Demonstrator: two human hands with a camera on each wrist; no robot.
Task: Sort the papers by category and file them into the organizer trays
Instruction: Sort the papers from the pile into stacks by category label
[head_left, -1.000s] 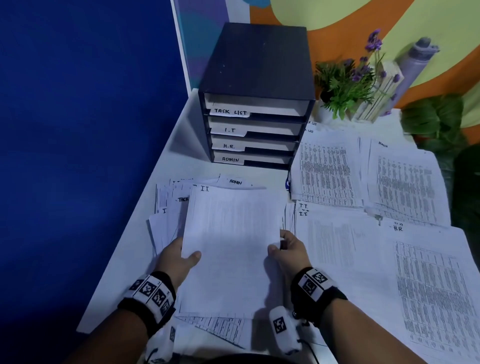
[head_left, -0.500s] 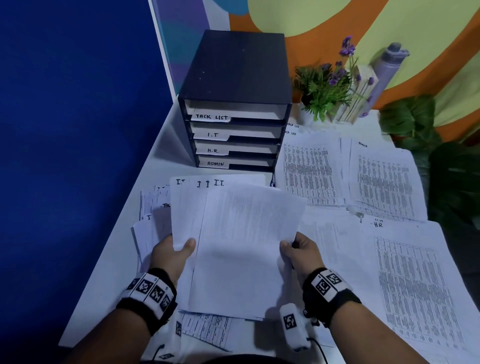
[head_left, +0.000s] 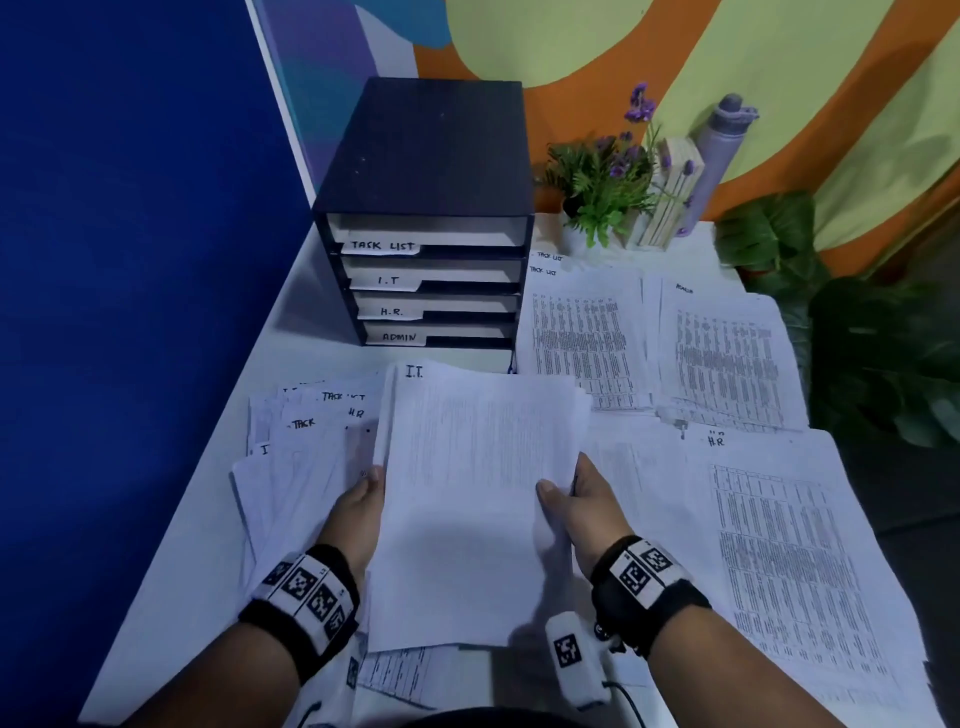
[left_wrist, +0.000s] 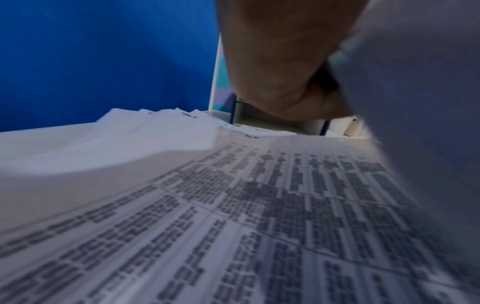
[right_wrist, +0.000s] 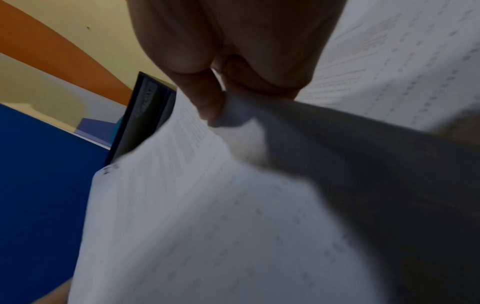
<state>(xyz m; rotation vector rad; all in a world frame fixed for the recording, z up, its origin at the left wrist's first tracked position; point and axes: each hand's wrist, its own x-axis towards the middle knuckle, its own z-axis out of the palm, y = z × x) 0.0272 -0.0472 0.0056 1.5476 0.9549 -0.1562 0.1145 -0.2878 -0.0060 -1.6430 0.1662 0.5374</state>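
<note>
A stack of white papers marked I.T. (head_left: 467, 493) is held above the table in front of me. My left hand (head_left: 363, 501) grips its left edge, fingers hidden beneath. My right hand (head_left: 563, 493) pinches its right edge (right_wrist: 233, 115) between thumb and fingers. The dark organizer (head_left: 431, 218) stands at the back with four trays labelled TASK LIST, I.T, H.R. and ADMIN. A fanned pile of mixed papers (head_left: 306, 441) lies under my left hand; the left wrist view shows its printed top sheet (left_wrist: 233, 216).
Sorted stacks lie to the right: task list (head_left: 576, 338), admin (head_left: 727, 353) and H.R. (head_left: 789, 561). A potted plant (head_left: 602, 187) and a grey bottle (head_left: 719, 156) stand at the back right. A blue wall (head_left: 130, 260) borders the table's left edge.
The fanned I.T. sheets have been drawn together into one stack between my hands. My head view has shifted, so the organizer sits further right and lower in the frame.
</note>
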